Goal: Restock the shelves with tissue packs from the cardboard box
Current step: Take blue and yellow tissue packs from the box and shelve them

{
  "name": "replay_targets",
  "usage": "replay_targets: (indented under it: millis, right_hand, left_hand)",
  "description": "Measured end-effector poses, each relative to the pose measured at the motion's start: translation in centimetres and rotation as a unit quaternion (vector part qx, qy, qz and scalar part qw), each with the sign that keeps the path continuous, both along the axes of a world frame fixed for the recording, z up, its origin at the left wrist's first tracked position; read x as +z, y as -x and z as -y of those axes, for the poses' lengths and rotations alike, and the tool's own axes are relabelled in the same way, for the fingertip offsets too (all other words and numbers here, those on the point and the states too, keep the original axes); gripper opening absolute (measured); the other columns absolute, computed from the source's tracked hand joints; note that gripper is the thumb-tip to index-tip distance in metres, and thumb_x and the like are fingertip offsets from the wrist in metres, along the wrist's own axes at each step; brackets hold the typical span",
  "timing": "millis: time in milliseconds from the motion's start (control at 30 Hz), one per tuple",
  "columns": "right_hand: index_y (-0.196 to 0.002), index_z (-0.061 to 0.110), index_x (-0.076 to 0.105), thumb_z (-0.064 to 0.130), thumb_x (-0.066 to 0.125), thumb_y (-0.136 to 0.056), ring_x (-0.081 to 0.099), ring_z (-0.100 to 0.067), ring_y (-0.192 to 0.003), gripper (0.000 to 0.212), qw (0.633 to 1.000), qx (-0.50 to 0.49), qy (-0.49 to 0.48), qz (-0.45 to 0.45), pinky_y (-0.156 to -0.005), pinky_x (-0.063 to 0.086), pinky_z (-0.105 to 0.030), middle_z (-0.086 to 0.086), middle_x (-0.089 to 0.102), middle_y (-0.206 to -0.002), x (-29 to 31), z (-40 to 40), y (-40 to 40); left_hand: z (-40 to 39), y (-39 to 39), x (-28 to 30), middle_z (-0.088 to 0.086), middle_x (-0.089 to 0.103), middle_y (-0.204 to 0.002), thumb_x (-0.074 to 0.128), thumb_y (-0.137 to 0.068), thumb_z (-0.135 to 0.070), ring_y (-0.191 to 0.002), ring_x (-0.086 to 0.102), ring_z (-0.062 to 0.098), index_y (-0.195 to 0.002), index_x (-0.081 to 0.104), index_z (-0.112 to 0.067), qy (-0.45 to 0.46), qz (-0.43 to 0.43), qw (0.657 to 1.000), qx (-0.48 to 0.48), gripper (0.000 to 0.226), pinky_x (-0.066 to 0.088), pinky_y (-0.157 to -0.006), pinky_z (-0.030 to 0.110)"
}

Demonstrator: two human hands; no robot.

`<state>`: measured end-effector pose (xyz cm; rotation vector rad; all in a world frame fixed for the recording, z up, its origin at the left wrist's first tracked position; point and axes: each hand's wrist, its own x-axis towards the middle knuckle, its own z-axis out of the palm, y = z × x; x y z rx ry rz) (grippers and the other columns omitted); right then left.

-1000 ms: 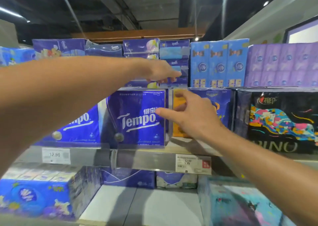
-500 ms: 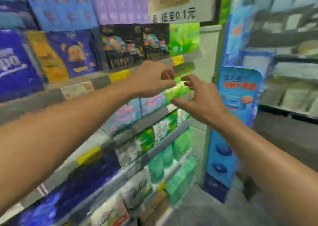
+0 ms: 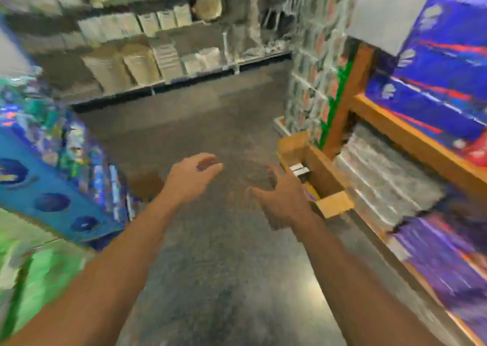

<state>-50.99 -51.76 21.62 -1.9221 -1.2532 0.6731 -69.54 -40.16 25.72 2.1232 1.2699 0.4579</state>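
Note:
The head view is blurred by motion. Both my arms reach forward over the grey aisle floor. My left hand (image 3: 193, 177) hangs in mid-air with loosely curled fingers and holds nothing. My right hand (image 3: 280, 196) is beside it, fingers spread and relaxed, also empty. An open cardboard box (image 3: 320, 171) sits on the floor just right of my right hand, against the wooden rack; its flap (image 3: 334, 204) sticks out toward me. What lies inside it is too blurred to name. Blue and purple tissue packs (image 3: 434, 87) fill the rack on the right.
A wooden rack (image 3: 411, 137) with stacked packs runs along the right edge. A blue display stand (image 3: 55, 195) with colourful packs stands at left, green packs (image 3: 39, 274) below it. Shelves of pale goods (image 3: 147, 63) cross the far end. The grey floor (image 3: 224, 266) stretches ahead.
The view has swung from the tissue shelves round and down to the aisle floor. Both hands have left the shelf and now hang empty over the floor near the cardboard box.

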Motion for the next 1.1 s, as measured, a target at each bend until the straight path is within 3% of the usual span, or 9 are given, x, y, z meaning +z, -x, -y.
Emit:
replay_targets:
  millis: [100,233,300,567,667,800,900,1000,1100]
  right_hand:
    - [-0.134,0.027,0.053,0.065,0.077,-0.062,0.059,-0.019,-0.116,0.085,0.993,-0.109,0.038,-0.029,-0.089,0.046,-0.028,0.003,0.063,-0.128,-3.1,4.8,-11.1]
    - [-0.130,0.028,0.054,0.047,0.085,-0.068,0.059,-0.018,-0.106,0.072,0.969,-0.225,0.060,-0.080,-0.092,0.050,-0.040,0.008,0.059,-0.116,-6.7,7.9,-21.0]
    - [-0.128,0.030,0.055,0.047,0.085,-0.067,0.059,-0.019,-0.106,0.070,0.959,-0.252,0.076,-0.104,-0.091,0.051,-0.043,0.005,0.060,-0.117,-8.7,7.2,-24.2]
    - [-0.128,0.028,0.054,0.046,0.083,-0.070,0.059,-0.020,-0.106,0.068,0.929,-0.313,0.125,-0.155,-0.090,0.050,-0.041,0.007,0.058,-0.112,-18.2,-5.9,-34.1]
    - [-0.128,0.023,0.054,0.045,0.082,-0.072,0.059,-0.020,-0.105,0.067,0.909,-0.352,0.151,-0.164,-0.085,0.050,-0.036,0.003,0.060,-0.111,-23.4,-12.8,-38.4]
    - [-0.125,0.023,0.055,0.046,0.081,-0.073,0.057,-0.016,-0.103,0.062,0.860,-0.415,0.172,-0.244,-0.082,0.043,-0.031,0.004,0.062,-0.113,-32.2,-20.5,-43.3]
    - [-0.108,0.031,0.054,0.063,0.079,-0.052,0.064,-0.024,-0.098,0.069,0.787,-0.493,0.183,-0.322,-0.086,0.053,-0.044,0.000,0.067,-0.108,-41.5,-24.6,-46.3]
    - [-0.101,0.029,0.056,0.075,0.079,-0.034,0.062,-0.026,-0.090,0.085,0.729,-0.535,0.209,-0.372,-0.077,0.052,-0.041,-0.003,0.064,-0.098,-53.9,-26.6,-48.7]
    - [-0.116,0.023,0.061,0.068,0.080,-0.047,0.066,-0.028,-0.097,0.084,0.713,-0.545,0.250,-0.364,-0.089,0.054,-0.043,-0.004,0.070,-0.101,-62.6,-28.9,-50.9]
  left_hand:
    - [2.2,-13.2,-4.2,-0.003,0.068,-0.121,0.065,-0.093,-0.036,-0.110,0.061,0.010,-0.124,0.066,-0.016,0.074,0.023,0.995,-0.065,0.037,0.038,-0.089,0.016]
    - [4.1,-25.0,-7.9,-0.007,0.064,-0.121,0.061,-0.095,-0.038,-0.105,0.057,0.006,-0.128,0.063,-0.019,0.156,0.032,0.980,-0.119,0.037,0.039,-0.078,0.014]
    - [3.3,-28.6,-9.7,-0.005,0.066,-0.122,0.063,-0.094,-0.037,-0.105,0.059,0.007,-0.126,0.065,-0.019,0.176,0.038,0.977,-0.111,0.037,0.039,-0.081,0.018]
    - [-10.2,-41.1,-19.3,-0.008,0.066,-0.118,0.064,-0.092,-0.041,-0.105,0.060,0.012,-0.127,0.063,-0.025,0.228,-0.006,0.968,-0.102,0.038,0.042,-0.084,0.028]
    - [-17.5,-47.2,-24.9,-0.005,0.066,-0.119,0.064,-0.091,-0.040,-0.110,0.060,0.015,-0.128,0.062,-0.024,0.231,-0.046,0.964,-0.123,0.041,0.045,-0.093,0.030]
    - [-25.1,-53.9,-34.1,-0.006,0.067,-0.118,0.065,-0.089,-0.038,-0.111,0.061,0.017,-0.126,0.062,-0.027,0.237,-0.131,0.947,-0.174,0.039,0.045,-0.097,0.029]
    - [-29.3,-58.0,-42.7,-0.002,0.070,-0.115,0.070,-0.085,-0.037,-0.105,0.064,0.020,-0.119,0.063,-0.026,0.239,-0.155,0.937,-0.205,0.037,0.050,-0.096,0.037]
    - [-33.0,-62.0,-52.3,0.008,0.070,-0.105,0.067,-0.085,-0.033,-0.100,0.064,0.029,-0.115,0.062,-0.013,0.177,-0.194,0.931,-0.253,0.036,0.049,-0.089,0.040]
    - [-35.7,-66.1,-62.4,0.021,0.069,-0.087,0.068,-0.079,-0.026,-0.085,0.066,0.038,-0.107,0.065,0.002,0.091,-0.172,0.945,-0.261,0.040,0.051,-0.076,0.044]
